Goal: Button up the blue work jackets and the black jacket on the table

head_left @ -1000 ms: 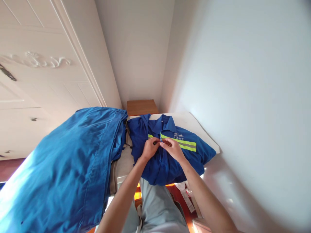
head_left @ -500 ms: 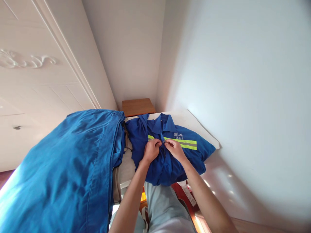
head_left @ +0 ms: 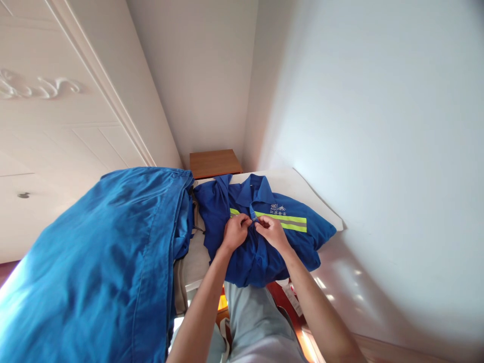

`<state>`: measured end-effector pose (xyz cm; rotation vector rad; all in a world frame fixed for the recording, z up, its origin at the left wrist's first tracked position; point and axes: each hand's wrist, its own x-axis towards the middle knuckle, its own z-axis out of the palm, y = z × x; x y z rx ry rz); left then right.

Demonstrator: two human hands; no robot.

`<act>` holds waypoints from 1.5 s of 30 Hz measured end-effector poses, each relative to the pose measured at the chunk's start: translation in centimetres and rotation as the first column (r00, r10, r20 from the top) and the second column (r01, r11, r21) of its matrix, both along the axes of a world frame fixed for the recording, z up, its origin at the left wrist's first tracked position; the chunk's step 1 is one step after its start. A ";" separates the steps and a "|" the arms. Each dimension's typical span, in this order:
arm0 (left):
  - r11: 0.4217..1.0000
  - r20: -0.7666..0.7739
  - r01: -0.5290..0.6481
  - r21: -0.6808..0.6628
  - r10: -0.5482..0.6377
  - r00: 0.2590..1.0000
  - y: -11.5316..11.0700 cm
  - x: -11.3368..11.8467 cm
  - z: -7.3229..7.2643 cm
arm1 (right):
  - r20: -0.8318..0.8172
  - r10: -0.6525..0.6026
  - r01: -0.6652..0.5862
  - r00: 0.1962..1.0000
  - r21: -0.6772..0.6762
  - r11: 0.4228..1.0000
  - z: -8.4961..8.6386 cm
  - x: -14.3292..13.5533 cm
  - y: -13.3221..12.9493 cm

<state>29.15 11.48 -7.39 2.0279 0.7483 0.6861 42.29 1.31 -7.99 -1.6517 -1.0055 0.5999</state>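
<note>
A dark blue jacket (head_left: 291, 204) with a collar, a white logo and a yellow-green reflective stripe lies front side up on a white board (head_left: 308, 194). My left hand (head_left: 237, 229) is closed, pinching the jacket's front edge just below the collar. Close beside it, my right hand (head_left: 270, 231) pinches the other front edge by the stripe. The fingertips of both hands nearly meet at the front opening. Whatever small fastener may lie between them is too small to make out.
A large pile of lighter blue cloth (head_left: 109, 252) fills the left side, beside the jacket. Behind the board stands a small brown wooden table (head_left: 215, 162). A white cabinet (head_left: 68, 131) is at the left, and a pale wall (head_left: 378, 126) rises on the right.
The view has shifted slightly. Both hands keep their pinch at the jacket's front opening, with only a slight shift of the fingers.
</note>
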 end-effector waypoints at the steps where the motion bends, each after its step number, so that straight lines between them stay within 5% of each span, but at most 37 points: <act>1: 1.000 0.001 0.000 -0.001 0.000 1.000 0.0 0.0 0.0 | -0.001 -0.005 0.005 1.000 -0.003 1.000 0.0 0.0 0.0; 17: 0.995 0.061 -0.007 0.101 0.001 0.998 -0.3 0.0 -0.8 | -0.092 0.211 -0.216 0.973 -0.051 0.975 1.4 1.2 -1.0; 25: 0.992 0.087 0.051 0.115 -0.062 0.994 -0.8 -0.8 0.1 | -0.168 0.125 -0.127 0.978 0.000 0.992 0.9 0.5 -0.4; 37: 0.996 0.051 0.047 0.075 -0.051 0.997 -0.1 -0.4 -0.9 | -0.205 -0.002 0.011 0.979 0.041 0.999 -0.2 -0.2 -0.2; 45: 0.997 0.060 0.059 0.041 -0.061 0.996 -0.1 -0.6 -0.8 | -0.209 0.036 -0.031 0.977 0.024 0.999 0.1 0.0 0.2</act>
